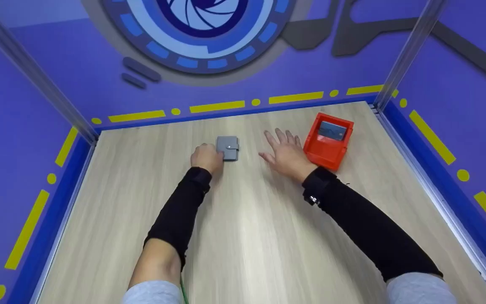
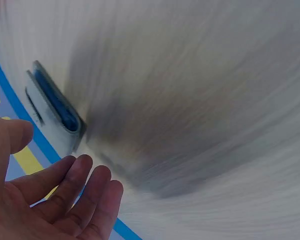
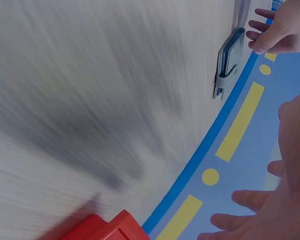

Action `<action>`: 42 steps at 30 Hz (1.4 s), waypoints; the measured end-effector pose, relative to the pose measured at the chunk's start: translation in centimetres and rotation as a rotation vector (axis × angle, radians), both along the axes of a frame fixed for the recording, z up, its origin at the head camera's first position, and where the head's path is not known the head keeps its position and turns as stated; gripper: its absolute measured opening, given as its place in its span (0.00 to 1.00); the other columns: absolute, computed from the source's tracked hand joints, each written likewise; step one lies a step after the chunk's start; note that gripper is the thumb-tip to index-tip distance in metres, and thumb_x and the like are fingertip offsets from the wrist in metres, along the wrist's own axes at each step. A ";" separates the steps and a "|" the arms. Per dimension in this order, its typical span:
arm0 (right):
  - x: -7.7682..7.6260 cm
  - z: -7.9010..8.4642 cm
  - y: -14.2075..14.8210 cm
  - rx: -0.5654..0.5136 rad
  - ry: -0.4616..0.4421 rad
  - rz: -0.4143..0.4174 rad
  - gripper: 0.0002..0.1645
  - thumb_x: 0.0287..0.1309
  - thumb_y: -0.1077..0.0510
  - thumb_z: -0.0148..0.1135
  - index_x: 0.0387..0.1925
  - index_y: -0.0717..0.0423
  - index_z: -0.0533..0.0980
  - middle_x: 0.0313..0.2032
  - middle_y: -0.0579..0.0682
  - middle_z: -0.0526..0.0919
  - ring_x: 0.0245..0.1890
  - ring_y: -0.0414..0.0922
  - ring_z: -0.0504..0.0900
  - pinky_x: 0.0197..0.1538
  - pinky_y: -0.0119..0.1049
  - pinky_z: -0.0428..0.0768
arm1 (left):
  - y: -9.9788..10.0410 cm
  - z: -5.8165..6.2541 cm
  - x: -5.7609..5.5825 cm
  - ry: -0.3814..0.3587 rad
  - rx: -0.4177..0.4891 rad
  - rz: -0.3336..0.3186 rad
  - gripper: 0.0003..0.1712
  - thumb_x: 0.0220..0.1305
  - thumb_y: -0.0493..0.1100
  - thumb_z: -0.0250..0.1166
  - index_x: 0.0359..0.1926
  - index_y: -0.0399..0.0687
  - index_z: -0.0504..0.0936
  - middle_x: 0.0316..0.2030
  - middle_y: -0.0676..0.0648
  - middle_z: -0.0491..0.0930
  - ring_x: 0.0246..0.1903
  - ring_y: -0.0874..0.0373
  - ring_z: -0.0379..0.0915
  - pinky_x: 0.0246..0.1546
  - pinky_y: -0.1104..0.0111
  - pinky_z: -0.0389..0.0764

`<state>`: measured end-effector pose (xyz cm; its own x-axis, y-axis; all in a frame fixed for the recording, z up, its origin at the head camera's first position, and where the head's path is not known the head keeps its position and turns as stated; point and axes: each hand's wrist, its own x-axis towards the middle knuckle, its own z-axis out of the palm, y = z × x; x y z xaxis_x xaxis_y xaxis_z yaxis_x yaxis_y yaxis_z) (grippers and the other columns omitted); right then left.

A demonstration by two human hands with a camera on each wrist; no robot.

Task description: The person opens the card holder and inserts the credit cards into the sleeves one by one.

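Clearly, my head view has the wallet (image 1: 227, 144) flat right of the left hand (image 1: 206, 158), its strap (image 1: 233, 147) presumably keeping it closed. My left wrist view shows that hand loose, empty; my right, the right hand (image 3: 282, 212) spread, empty.

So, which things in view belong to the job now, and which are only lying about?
Job, likely:
grey rectangular wallet, near the left hand
red plastic box, near the right hand
dark rectangular card inside it

Lying about, probably:
thin green cable
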<state>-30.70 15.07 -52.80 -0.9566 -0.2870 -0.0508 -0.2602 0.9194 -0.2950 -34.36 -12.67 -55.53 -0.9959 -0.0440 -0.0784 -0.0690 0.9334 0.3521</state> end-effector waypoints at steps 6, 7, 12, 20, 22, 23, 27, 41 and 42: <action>0.4 -0.1 -0.7 0.015 0.007 0.008 0.50 0.81 0.27 0.50 0.91 0.38 0.47 0.89 0.59 0.51 0.88 0.68 0.50 0.87 0.70 0.50 | -0.6 -1.1 -0.3 0.005 0.002 0.056 0.22 0.82 0.52 0.62 0.43 0.37 0.91 0.48 0.36 0.89 0.51 0.40 0.89 0.52 0.46 0.89; 0.4 -0.2 -0.8 0.013 0.006 0.015 0.50 0.81 0.27 0.50 0.91 0.38 0.47 0.89 0.59 0.51 0.88 0.68 0.50 0.87 0.70 0.50 | -0.7 -1.2 -0.4 0.005 0.001 0.067 0.22 0.82 0.52 0.62 0.42 0.38 0.91 0.48 0.36 0.89 0.51 0.40 0.89 0.52 0.46 0.89; 0.8 -0.8 -1.1 -0.004 -0.028 0.063 0.49 0.81 0.28 0.51 0.90 0.38 0.48 0.89 0.59 0.52 0.88 0.67 0.51 0.87 0.69 0.50 | -1.1 -1.7 -0.3 -0.013 0.001 0.117 0.23 0.80 0.55 0.65 0.37 0.41 0.90 0.45 0.39 0.91 0.47 0.44 0.89 0.50 0.47 0.90; 1.3 -1.7 -0.7 -0.058 0.040 0.093 0.41 0.84 0.33 0.53 0.85 0.48 0.64 0.83 0.58 0.67 0.83 0.59 0.67 0.82 0.59 0.69 | -1.4 -2.1 -0.6 -0.063 0.145 0.127 0.22 0.79 0.53 0.66 0.51 0.35 0.87 0.52 0.36 0.88 0.51 0.44 0.86 0.56 0.48 0.87; 1.4 -1.8 -0.5 -0.067 0.043 0.096 0.40 0.84 0.33 0.53 0.83 0.49 0.67 0.82 0.58 0.69 0.82 0.58 0.68 0.82 0.59 0.71 | -1.4 -2.2 -0.7 -0.083 0.200 0.146 0.25 0.79 0.53 0.66 0.57 0.34 0.85 0.55 0.35 0.88 0.53 0.44 0.86 0.58 0.49 0.85; 1.4 -1.9 -0.5 -0.068 0.041 0.098 0.40 0.84 0.33 0.53 0.83 0.50 0.68 0.81 0.58 0.70 0.82 0.58 0.69 0.81 0.58 0.71 | -1.5 -2.3 -0.8 -0.091 0.224 0.155 0.26 0.79 0.53 0.67 0.59 0.33 0.84 0.56 0.35 0.88 0.53 0.44 0.85 0.58 0.50 0.85; 1.5 -2.2 0.0 -0.063 0.037 0.110 0.38 0.84 0.35 0.53 0.80 0.52 0.72 0.79 0.58 0.74 0.80 0.58 0.72 0.81 0.57 0.72 | -1.4 -2.4 -0.8 -0.109 0.299 0.179 0.25 0.77 0.53 0.70 0.57 0.35 0.84 0.53 0.38 0.88 0.45 0.49 0.81 0.47 0.57 0.82; 0.9 -0.6 1.1 -0.153 0.025 0.018 0.28 0.83 0.43 0.58 0.69 0.57 0.81 0.65 0.59 0.87 0.67 0.57 0.86 0.73 0.55 0.82 | 0.6 0.6 -0.9 -0.055 0.562 0.112 0.24 0.79 0.50 0.65 0.63 0.36 0.84 0.59 0.38 0.86 0.56 0.48 0.84 0.57 0.56 0.86; 0.9 -0.3 1.0 -0.168 0.031 0.003 0.27 0.83 0.44 0.58 0.68 0.57 0.82 0.64 0.58 0.88 0.65 0.56 0.87 0.72 0.55 0.83 | 0.7 0.9 -0.8 -0.042 0.582 0.099 0.24 0.79 0.50 0.65 0.63 0.36 0.83 0.58 0.38 0.86 0.56 0.49 0.83 0.57 0.56 0.85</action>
